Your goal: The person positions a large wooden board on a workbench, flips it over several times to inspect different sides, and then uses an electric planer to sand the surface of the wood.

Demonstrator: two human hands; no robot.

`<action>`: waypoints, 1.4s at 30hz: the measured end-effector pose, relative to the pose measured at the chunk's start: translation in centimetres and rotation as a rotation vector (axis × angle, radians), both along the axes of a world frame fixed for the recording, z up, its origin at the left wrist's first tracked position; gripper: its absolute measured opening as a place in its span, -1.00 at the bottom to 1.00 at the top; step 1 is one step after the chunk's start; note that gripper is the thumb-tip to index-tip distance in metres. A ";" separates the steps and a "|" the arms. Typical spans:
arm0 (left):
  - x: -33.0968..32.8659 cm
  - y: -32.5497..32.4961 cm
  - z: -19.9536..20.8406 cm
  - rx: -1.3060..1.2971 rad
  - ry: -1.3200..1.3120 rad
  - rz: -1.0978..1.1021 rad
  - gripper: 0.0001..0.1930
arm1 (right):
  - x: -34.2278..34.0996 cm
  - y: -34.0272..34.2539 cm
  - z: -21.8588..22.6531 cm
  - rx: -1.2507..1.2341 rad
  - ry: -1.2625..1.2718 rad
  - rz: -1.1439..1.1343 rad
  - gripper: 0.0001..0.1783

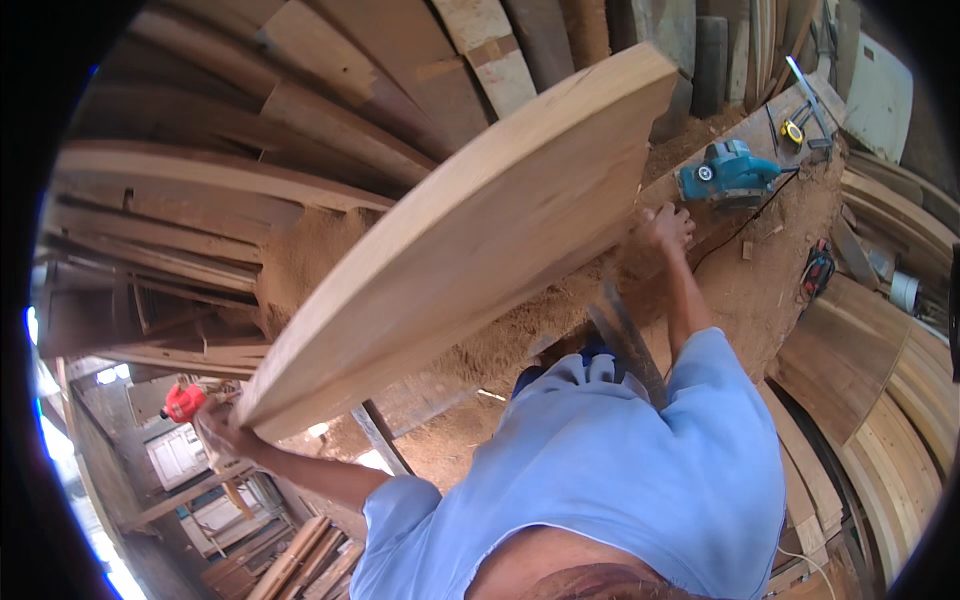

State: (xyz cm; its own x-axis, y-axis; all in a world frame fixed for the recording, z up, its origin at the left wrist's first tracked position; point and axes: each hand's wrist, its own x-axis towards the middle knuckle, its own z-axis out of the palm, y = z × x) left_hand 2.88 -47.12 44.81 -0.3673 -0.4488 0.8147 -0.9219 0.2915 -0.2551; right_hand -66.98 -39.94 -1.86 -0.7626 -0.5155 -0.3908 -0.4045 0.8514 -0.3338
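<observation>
A large, thick wooden slab stands tilted up across the middle, its pale edge curving along the top. At its near left end, my left hand is closed on the slab's corner, with part of the fingers hidden. My right hand grips the lower edge toward the far right end; the wood hides some of its fingers. Just beyond that hand, a teal electric planer rests on the sawdust-covered bench, its dark cord trailing over the surface.
A yellow tape measure lies at the bench's far right, and a red-and-black tool at its right edge. A red power tool is beside my left hand. Boards lean at the back; more planks are stacked right.
</observation>
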 end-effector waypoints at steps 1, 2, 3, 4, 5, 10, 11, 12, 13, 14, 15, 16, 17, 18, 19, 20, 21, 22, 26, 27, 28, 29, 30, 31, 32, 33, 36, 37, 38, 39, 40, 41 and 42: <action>-1.3 -0.2 -0.5 0.052 0.148 0.042 -0.73 | -1.6 -0.1 1.2 0.012 -0.186 0.016 -0.40; -2.8 -0.6 -0.9 0.094 0.303 0.073 -0.63 | -4.0 -0.4 1.8 -0.170 -0.441 -0.051 -0.42; -4.0 -1.3 -1.2 0.084 0.380 0.097 -0.50 | -7.0 -0.8 2.5 -0.360 -0.696 -0.113 -0.44; -5.1 -2.2 -1.9 0.092 0.390 0.115 -0.49 | -9.0 -0.9 3.5 -0.548 -0.948 -0.169 -0.45; -6.1 -2.7 -2.6 0.107 0.393 0.146 -0.49 | -9.3 -0.8 6.1 -0.871 -0.997 -0.104 -0.46; -7.8 -1.6 -2.3 0.068 0.425 0.120 -0.57 | -5.7 -2.1 24.8 -1.392 -1.104 0.485 -0.40; -8.1 -1.6 -2.2 0.077 0.445 0.128 -0.58 | -4.7 -2.4 27.4 -1.436 -1.109 0.590 -0.39; -9.1 -1.5 -2.1 0.091 0.464 0.135 -0.59 | -3.8 -2.4 29.0 -1.474 -1.114 0.692 -0.38; -9.9 -1.6 -2.0 0.105 0.480 0.141 -0.60 | -2.8 -2.4 29.8 -1.488 -1.023 0.623 -0.39; -10.3 -1.8 -2.1 0.076 0.472 0.111 -0.62 | -1.9 -2.6 30.2 -1.497 -0.934 0.557 -0.39; -10.5 -1.9 -2.4 0.090 0.466 0.117 -0.63 | -0.6 -3.2 30.8 -1.531 -0.799 0.535 -0.39; -10.3 -1.8 -2.4 0.097 0.454 0.137 -0.64 | 1.1 -4.1 31.3 -1.558 -0.673 0.507 -0.40; -9.8 -1.8 -2.4 0.104 0.443 0.162 -0.65 | 1.1 -4.8 30.0 -1.518 -0.476 0.466 -0.36; -9.0 -2.1 -2.2 0.019 0.370 0.116 -0.71 | -1.3 -6.2 26.0 -1.226 0.146 0.132 -0.43; -7.0 -1.5 -2.0 -0.026 0.305 0.146 -0.75 | 0.8 -5.9 27.7 -1.253 0.040 0.303 -0.21; -6.6 -2.2 -3.0 -0.058 0.265 0.147 -0.78 | 1.0 -5.8 28.1 -1.269 0.103 0.352 -0.21; -6.1 -2.3 -3.6 -0.092 0.199 0.165 -0.80 | 0.4 -5.4 27.2 -1.264 0.170 0.338 -0.21; -6.0 -2.5 -4.1 -0.132 0.120 0.192 -0.81 | -0.5 -4.8 27.1 -1.268 0.221 0.320 -0.21; -11.5 0.0 -5.8 -0.274 0.451 0.030 -0.61 | -3.5 -3.7 24.8 -1.308 0.172 0.283 -0.19; -11.6 0.7 -7.3 -0.309 0.391 0.079 -0.49 | -3.4 -3.9 24.7 -1.323 0.143 0.281 -0.18; -11.0 1.0 -9.9 -0.339 0.343 0.111 -0.37 | -3.7 -3.8 25.0 -1.348 0.114 0.282 -0.17; -10.2 1.7 -12.5 -0.270 0.377 0.140 -0.32 | -1.2 -3.6 26.5 -1.314 0.084 0.209 -0.12; -9.8 2.3 -15.4 -0.200 0.422 0.152 -0.26 | 0.0 -3.6 27.4 -1.331 0.023 0.200 -0.10; -9.5 3.3 -18.4 -0.122 0.473 0.161 -0.20 | 0.7 -3.4 28.3 -1.338 -0.035 0.190 -0.08; -9.2 3.7 -21.4 -0.074 0.516 0.183 -0.18 | 1.1 -3.3 29.0 -1.346 -0.086 0.173 -0.04; -9.0 4.4 -24.3 -0.023 0.554 0.208 -0.15 | 1.4 -3.4 29.5 -1.366 -0.085 0.172 -0.04; -8.2 6.9 -32.8 0.168 0.697 0.316 -0.12 | 2.4 -3.6 30.2 -1.398 -0.108 0.133 -0.03; -8.0 7.8 -35.3 0.237 0.750 0.356 -0.11 | 2.5 -3.6 30.5 -1.395 -0.123 0.108 -0.02; -7.9 8.5 -37.3 0.330 0.820 0.380 -0.12 | 2.5 -3.5 30.8 -1.394 -0.129 0.080 -0.02; -7.7 9.1 -39.1 0.422 0.889 0.400 -0.13 | 2.2 -3.4 30.8 -1.402 -0.116 0.069 -0.02; -7.4 9.7 -40.5 0.514 0.954 0.421 -0.13 | 2.0 -3.4 30.7 -1.409 -0.105 0.056 -0.01; -7.1 10.1 -41.9 0.622 1.084 0.437 -0.14 | 1.7 -3.3 30.5 -1.419 -0.093 0.042 -0.01; -6.9 10.4 -43.2 0.737 1.210 0.449 -0.14 | 1.4 -2.8 30.4 -1.405 -0.055 0.049 -0.02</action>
